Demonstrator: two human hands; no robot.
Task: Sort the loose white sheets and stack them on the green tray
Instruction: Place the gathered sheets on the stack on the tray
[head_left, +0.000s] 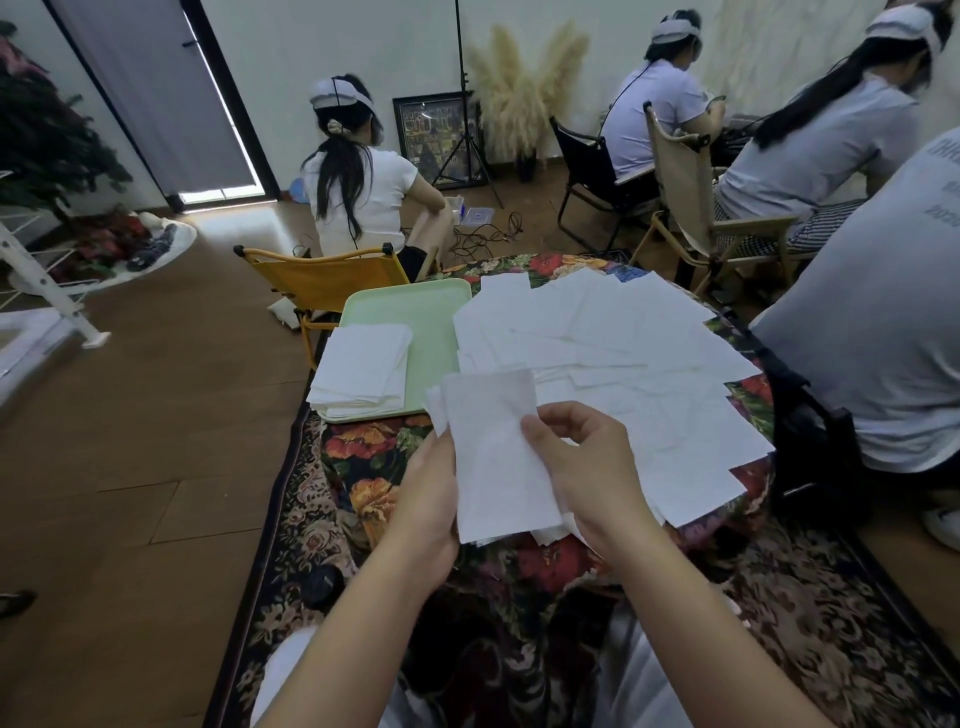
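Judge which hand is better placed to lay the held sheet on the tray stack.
Left. The left hand grips the held sheet on the side nearer the stack on the green tray.

Both hands, the left hand and the right hand, hold a thin white paper sheet between them. Beyond the left hand lies the pale green plastic tray bearing a stack of white sheets; beyond and right of the right hand spread loose white paper sheets on the round flower-patterned cloth table.

Both hands raised; left hand and right hand pinching

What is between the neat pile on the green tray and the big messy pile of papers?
Only bare green tray lies between the stack and the loose sheets, in the head view.
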